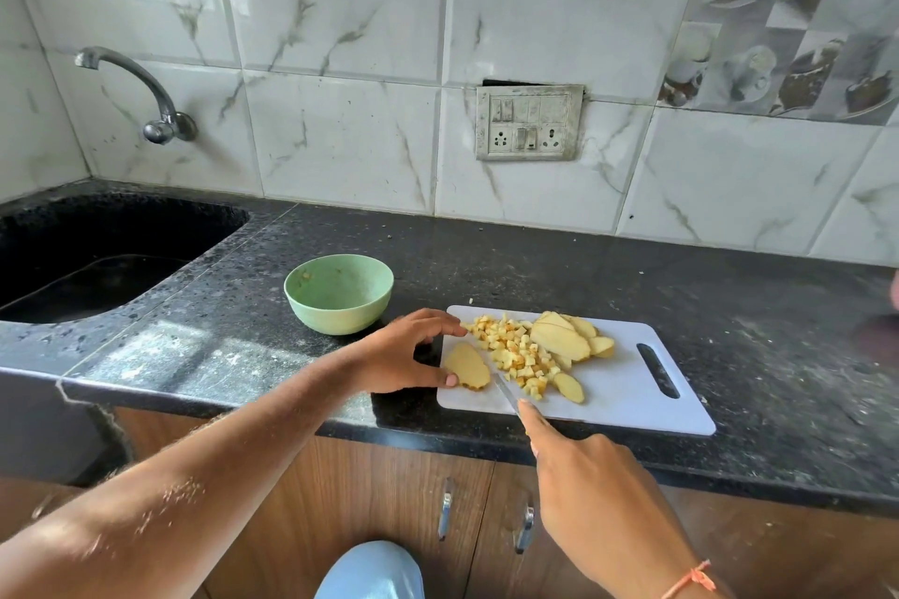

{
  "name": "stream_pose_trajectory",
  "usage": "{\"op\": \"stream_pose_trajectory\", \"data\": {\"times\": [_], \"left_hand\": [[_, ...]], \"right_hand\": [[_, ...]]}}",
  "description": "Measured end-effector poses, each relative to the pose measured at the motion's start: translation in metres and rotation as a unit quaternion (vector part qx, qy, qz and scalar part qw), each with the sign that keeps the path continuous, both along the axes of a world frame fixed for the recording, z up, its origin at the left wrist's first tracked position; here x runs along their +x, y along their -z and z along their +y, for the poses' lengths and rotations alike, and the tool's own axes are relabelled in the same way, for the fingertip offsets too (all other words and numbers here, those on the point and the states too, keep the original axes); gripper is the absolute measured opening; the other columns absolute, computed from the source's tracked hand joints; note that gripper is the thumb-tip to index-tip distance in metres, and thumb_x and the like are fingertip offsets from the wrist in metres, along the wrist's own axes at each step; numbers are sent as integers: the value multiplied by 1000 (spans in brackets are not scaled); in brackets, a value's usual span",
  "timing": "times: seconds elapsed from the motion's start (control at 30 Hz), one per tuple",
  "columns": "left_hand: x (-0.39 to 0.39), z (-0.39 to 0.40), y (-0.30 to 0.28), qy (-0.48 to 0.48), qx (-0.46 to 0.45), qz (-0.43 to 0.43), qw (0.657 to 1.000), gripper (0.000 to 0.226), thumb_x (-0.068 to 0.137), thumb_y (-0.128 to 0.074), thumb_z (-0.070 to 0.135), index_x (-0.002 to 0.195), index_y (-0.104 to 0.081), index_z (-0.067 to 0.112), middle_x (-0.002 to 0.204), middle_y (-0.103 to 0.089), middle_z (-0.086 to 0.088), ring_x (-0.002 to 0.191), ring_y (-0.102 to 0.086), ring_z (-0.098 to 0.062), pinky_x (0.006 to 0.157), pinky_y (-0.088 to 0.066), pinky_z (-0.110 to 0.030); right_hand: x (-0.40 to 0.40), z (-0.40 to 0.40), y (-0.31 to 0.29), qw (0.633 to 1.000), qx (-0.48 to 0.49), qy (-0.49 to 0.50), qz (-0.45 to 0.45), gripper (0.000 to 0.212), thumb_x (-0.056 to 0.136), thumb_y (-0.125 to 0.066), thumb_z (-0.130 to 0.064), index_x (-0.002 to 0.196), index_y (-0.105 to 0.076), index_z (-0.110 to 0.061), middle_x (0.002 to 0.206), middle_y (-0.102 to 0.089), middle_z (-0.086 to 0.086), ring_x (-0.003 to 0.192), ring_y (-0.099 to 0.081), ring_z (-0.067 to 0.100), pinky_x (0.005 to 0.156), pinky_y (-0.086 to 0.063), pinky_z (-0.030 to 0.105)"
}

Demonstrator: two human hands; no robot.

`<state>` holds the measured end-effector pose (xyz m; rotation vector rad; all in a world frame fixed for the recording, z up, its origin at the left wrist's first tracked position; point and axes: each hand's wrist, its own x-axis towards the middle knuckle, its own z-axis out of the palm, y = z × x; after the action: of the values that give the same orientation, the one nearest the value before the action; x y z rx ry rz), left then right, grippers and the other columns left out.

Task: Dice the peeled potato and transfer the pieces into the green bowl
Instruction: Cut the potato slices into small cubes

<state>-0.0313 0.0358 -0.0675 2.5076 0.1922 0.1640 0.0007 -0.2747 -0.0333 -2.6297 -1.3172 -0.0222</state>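
From the head camera I take the white board point(632, 384) as my landmark; it lies on the black counter point(486, 253), its near edge close to the counter's front. On the board's middle I see a pile of dice point(515, 350), and just right of the pile a fan of thick slices point(564, 338) leaning on one another. One small slice point(569, 387) lies alone at the pile's near side. At the board's left end one flat slice point(468, 365) lies by itself.

My left hand point(404, 350) sits at the board's left edge, fingers spread: the thumb tip touches the flat slice's near edge, and a fingertip reaches the far-left fringe of the dice. It arches over the slice; I cannot say it grips it.

My right hand point(584, 486) is below the board's near edge, curled round a knife point(506, 392), forefinger stretched along the spine. The handle is hidden inside the hand; only a short stretch of blade shows, its tip by the flat slice.

The green bowl point(339, 293) stands on the counter left of the board, apart from it. A yellowish speck clings inside; what it is I cannot make out.

Far left of the board the sink point(97, 258) is dark and cut off by the frame. At the right edge something blurred is unreadable.
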Motion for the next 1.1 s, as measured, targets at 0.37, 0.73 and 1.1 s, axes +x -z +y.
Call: {"op": "stream_pose_trajectory", "data": {"times": [0.37,0.73,1.1], "left_hand": [[19,-6,-34,113,157,76,978,61,93,-76,38,146,-49,54,150,-43,29,143,-27,4,123,-27,-29],[6,-16,-27,-21,162,30,986,48,77,-77,63,119,-71,42,107,-63,25,103,-56,2,88,-55,-27],[-15,-22,19,-95,50,-100,989,65,71,-80,72,124,-74,37,105,-63,22,96,-60,1,84,-50,-18]], "right_hand": [[11,2,4,1000,1,18,8,64,107,-36,-25,164,-8,-36,78,-62,-4,67,-60,13,61,-51,33],[12,29,9,999,19,22,-15,61,106,-41,-18,163,-21,-28,75,-57,-7,65,-56,10,54,-49,27],[15,49,15,999,1,23,-29,61,107,-41,-20,164,-21,-30,94,-68,2,80,-64,18,67,-53,35]]}}
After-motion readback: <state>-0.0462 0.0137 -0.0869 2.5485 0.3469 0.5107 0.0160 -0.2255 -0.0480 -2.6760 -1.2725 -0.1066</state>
